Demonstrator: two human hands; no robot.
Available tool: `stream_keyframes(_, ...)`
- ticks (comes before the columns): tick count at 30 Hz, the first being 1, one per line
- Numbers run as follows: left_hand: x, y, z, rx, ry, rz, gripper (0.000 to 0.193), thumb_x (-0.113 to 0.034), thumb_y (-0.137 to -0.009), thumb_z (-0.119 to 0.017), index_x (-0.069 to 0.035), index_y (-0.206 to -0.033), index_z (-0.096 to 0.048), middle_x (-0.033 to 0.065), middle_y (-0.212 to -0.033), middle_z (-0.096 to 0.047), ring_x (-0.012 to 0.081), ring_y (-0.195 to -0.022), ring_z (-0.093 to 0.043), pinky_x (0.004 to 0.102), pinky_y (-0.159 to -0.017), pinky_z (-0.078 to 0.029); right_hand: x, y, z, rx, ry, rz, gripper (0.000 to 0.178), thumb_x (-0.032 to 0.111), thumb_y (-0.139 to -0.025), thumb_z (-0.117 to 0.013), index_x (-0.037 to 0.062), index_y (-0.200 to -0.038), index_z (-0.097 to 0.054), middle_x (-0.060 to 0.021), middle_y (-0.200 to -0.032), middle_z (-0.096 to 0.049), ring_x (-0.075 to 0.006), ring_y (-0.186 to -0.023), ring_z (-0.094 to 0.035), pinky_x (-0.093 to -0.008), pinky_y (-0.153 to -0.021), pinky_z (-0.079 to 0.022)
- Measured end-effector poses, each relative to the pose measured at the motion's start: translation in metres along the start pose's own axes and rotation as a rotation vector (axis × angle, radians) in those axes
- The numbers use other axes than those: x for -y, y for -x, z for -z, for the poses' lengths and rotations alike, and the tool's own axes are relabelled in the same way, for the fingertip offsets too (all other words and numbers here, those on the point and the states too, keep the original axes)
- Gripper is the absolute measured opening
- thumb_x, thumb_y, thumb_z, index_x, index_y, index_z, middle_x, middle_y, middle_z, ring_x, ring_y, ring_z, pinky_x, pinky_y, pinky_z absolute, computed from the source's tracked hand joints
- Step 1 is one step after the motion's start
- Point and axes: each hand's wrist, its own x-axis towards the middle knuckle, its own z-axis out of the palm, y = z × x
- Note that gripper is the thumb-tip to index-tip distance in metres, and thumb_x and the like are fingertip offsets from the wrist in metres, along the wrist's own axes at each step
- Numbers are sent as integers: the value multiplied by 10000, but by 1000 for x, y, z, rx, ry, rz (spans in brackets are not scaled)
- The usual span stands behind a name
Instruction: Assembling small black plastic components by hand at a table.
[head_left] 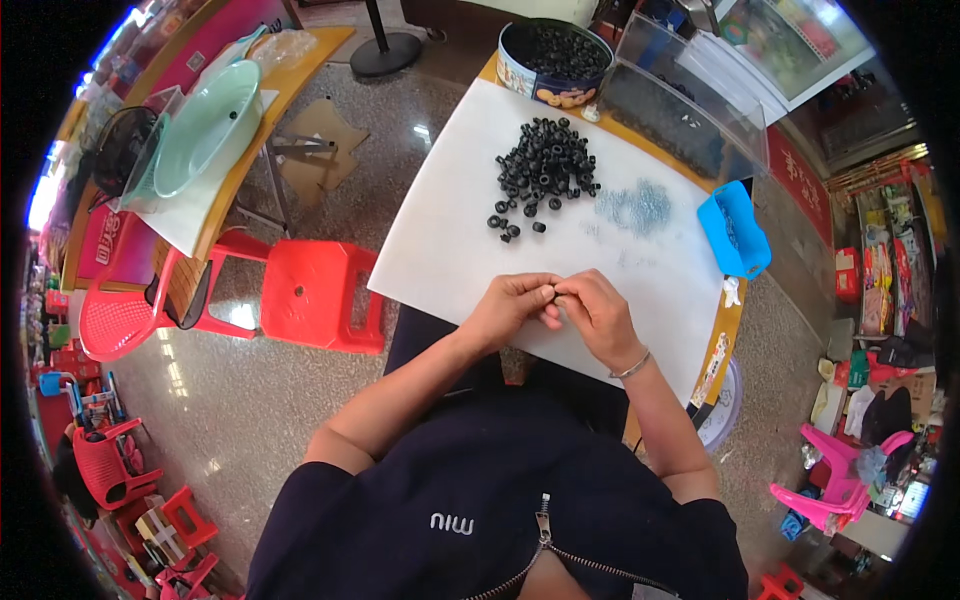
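Over the near part of a white board (440, 240), my two hands meet with fingertips together. My left hand (512, 308) is closed in a pinch on a small black part (556, 296), mostly hidden by the fingers. My right hand (603, 315), with a bracelet at its wrist, pinches at the same part from the other side. Beyond the hands lies a heap of small black ring-like parts (545, 165), with several loose ones at its near edge. To its right, tiny blue-grey pieces (640, 207) are spread thinly on the board.
A blue plastic box (733, 235) sits at the board's right edge. At the back stand a round tin (515, 75) full of black parts and a clear plastic bin (735, 140) with dark contents. A red stool (305, 290) and a side table with a green basin (205, 130) are left.
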Motion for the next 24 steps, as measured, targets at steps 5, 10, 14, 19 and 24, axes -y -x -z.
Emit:
stream_keyframes(5,-4,2,1,39,23,16,311,-165,-925,-547,62,-1136,-570,63,-874,-633,111,-740,-612,234,-725,-506,-3,3,-8,-61,25,-25,154,-43,-783,-588,20,-923,-597,-89,-872,-562,-206,-742,-574,-286,-620,-481)
stream_keyframes(10,-4,0,3,81,25,48,318,-175,-897,-594,61,-1110,-585,67,-876,-634,112,-737,-612,234,-711,-513,1,6,-10,-56,-19,-57,163,-31,-780,-587,15,-936,-588,-92,-874,-548,-218,-759,-562,-298,-640,-475)
stream_keyframes(14,-7,0,0,49,54,50,269,-140,-905,-567,54,-1089,-595,63,-870,-632,108,-715,-604,229,-698,-515,5,8,-10,-62,-131,-185,189,-21,-794,-574,13,-980,-571,-88,-886,-551,-214,-793,-564,-300,-685,-477)
stream_keyframes(19,-4,0,-4,-38,149,27,258,-122,-915,-525,59,-1092,-575,55,-841,-610,108,-652,-561,233,-644,-493,3,7,-25,-251,-81,-185,201,39,-849,-537,7,-1046,-558,-112,-1003,-542,-197,-828,-562,-286,-726,-474)
stream_keyframes(24,-4,3,-7,-33,24,22,221,-166,-922,-500,21,-995,-593,40,-804,-592,98,-621,-538,212,-554,-434,12,6,-49,-233,-421,-326,231,170,-940,-450,3,-1070,-542,-93,-1079,-503,-154,-863,-534,-271,-727,-466)
